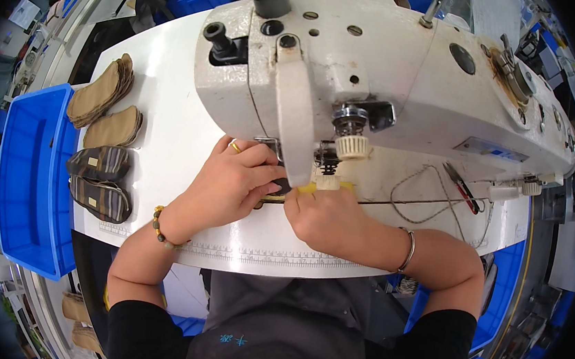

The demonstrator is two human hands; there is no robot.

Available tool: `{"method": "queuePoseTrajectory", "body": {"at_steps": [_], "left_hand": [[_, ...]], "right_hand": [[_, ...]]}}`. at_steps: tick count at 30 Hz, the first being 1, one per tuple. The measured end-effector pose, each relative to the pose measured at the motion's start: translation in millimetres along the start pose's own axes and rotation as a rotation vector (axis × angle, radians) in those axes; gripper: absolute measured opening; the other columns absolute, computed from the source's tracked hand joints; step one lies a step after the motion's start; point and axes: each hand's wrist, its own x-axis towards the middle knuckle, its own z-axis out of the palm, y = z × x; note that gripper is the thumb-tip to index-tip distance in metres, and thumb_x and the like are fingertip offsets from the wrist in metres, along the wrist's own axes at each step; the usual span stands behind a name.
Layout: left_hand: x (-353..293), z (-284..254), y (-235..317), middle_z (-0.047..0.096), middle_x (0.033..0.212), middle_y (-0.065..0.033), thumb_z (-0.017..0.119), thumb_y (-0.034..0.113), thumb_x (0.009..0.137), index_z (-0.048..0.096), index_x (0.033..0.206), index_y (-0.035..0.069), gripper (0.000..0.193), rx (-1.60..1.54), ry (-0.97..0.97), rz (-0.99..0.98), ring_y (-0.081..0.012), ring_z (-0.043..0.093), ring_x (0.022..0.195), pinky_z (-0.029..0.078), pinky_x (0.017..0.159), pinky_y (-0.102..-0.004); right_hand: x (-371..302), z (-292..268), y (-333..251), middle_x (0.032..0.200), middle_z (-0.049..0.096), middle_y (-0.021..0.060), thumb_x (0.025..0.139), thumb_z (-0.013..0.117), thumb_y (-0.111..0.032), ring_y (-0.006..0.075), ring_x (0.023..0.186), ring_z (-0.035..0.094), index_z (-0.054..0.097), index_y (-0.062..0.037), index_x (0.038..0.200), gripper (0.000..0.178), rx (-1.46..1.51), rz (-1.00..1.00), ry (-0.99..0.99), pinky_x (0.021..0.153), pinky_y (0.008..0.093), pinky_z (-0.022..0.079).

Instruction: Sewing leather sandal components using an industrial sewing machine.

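Note:
A white sewing machine [396, 58] reaches across the table, and both my hands work below its head. My left hand [235, 181] has its fingers bent and pressed together on a dark fabric piece [278, 187] beside the presser area. Close to it on the right, my right hand [325, 218] is closed, knuckles up, next to a strip of yellow [307, 188]. What its fingertips grip is hidden. The machine's pale lever [292, 118] hangs down in front of the work and covers part of the fabric and the needle.
On the table's left lie stacked beige fabric pieces [98, 92], a smaller beige stack [114, 128] and two striped pouch-like pieces [99, 197]. A blue bin [34, 183] stands beyond them. Right of my hands are red-and-black thread snips [465, 190] and a loose cord [406, 206]. A printed ruler [259, 254] follows the front edge.

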Motion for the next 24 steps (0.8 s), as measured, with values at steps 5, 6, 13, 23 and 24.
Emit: {"method": "queuePoseTrajectory", "body": {"at_steps": [5, 6, 13, 23, 24], "left_hand": [[-0.3, 3.6, -2.1, 0.064, 0.097, -0.0007, 0.074, 0.010, 0.077, 0.074, 0.097, 0.011, 0.021, -0.004, 0.028, 0.019, -0.0220, 0.058, 0.096, 0.040, 0.090, -0.0380], [-0.2, 4.0, -3.3, 0.064, 0.097, -0.0007, 0.074, 0.010, 0.077, 0.074, 0.097, 0.011, 0.021, -0.006, 0.024, 0.016, -0.0221, 0.058, 0.096, 0.040, 0.090, -0.0375], [8.8, 8.4, -20.2, 0.068, 0.096, -0.0034, 0.073, 0.007, 0.077, 0.075, 0.095, 0.009, 0.018, 0.010, 0.086, -0.041, -0.0247, 0.061, 0.093, 0.040, 0.088, -0.0376], [26.0, -4.5, -15.1, 0.071, 0.088, -0.0149, 0.073, 0.003, 0.076, 0.075, 0.092, 0.002, 0.017, -0.209, 0.063, -0.128, -0.0334, 0.067, 0.080, 0.053, 0.075, -0.0396], [26.3, -5.5, -14.5, 0.071, 0.088, -0.0151, 0.073, 0.002, 0.076, 0.075, 0.093, 0.001, 0.017, -0.238, 0.034, -0.170, -0.0335, 0.067, 0.080, 0.053, 0.075, -0.0392]], "right_hand": [[-3.4, 7.9, -0.8, 0.047, 0.049, 0.0027, 0.062, 0.063, -0.008, 0.0146, 0.040, 0.054, 0.058, -0.0005, 0.066, 0.010, 0.009, -0.002, -0.003, 0.035, 0.0307, 0.040], [-2.4, 7.8, -0.2, 0.047, 0.050, 0.0029, 0.062, 0.063, -0.008, 0.0149, 0.040, 0.054, 0.060, 0.0018, 0.069, 0.012, 0.007, -0.002, 0.018, 0.035, 0.0309, 0.040], [5.1, 7.1, 9.4, 0.053, 0.057, 0.0046, 0.067, 0.064, -0.007, 0.0176, 0.044, 0.058, 0.068, 0.0093, 0.092, 0.030, -0.064, 0.058, -0.064, 0.039, 0.0325, 0.045], [4.5, 8.9, 15.7, 0.062, 0.062, 0.0074, 0.073, 0.062, -0.006, 0.0198, 0.052, 0.062, 0.068, 0.0095, 0.098, 0.030, -0.077, 0.054, -0.022, 0.044, 0.0326, 0.049], [3.4, 10.3, 16.5, 0.061, 0.061, 0.0074, 0.073, 0.063, -0.007, 0.0204, 0.051, 0.062, 0.068, 0.0081, 0.097, 0.029, -0.078, 0.052, -0.011, 0.044, 0.0332, 0.049]]}}
